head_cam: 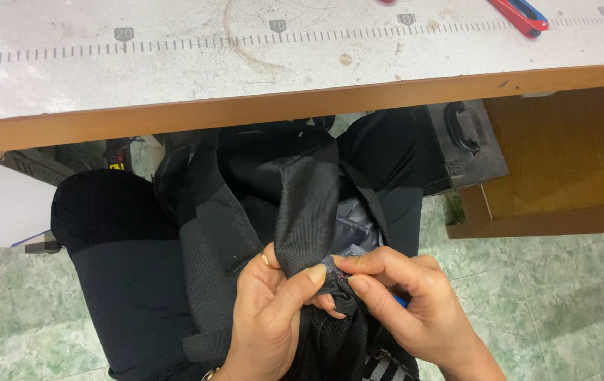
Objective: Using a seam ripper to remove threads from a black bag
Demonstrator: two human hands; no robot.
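Two hands meet low in the head view, over a black backpack (273,212) that lies across the person's lap, below the edge of the counter (259,106). Its opening shows a grey lining (358,229); what is inside cannot be made out. The left hand (270,317) curls upward, thumb and fingers clenched on a black fabric strap (309,204). The right hand (407,303) comes in from the right, thumb and forefinger pinching the seam just beside the left thumb, and the two hands touch. The strap's long axis runs from the hands up and away toward the counter edge, tilted slightly right. On the counter, a printed ruler scale (245,42) runs left to right, and a red and blue tool (520,14) lies at the far right.
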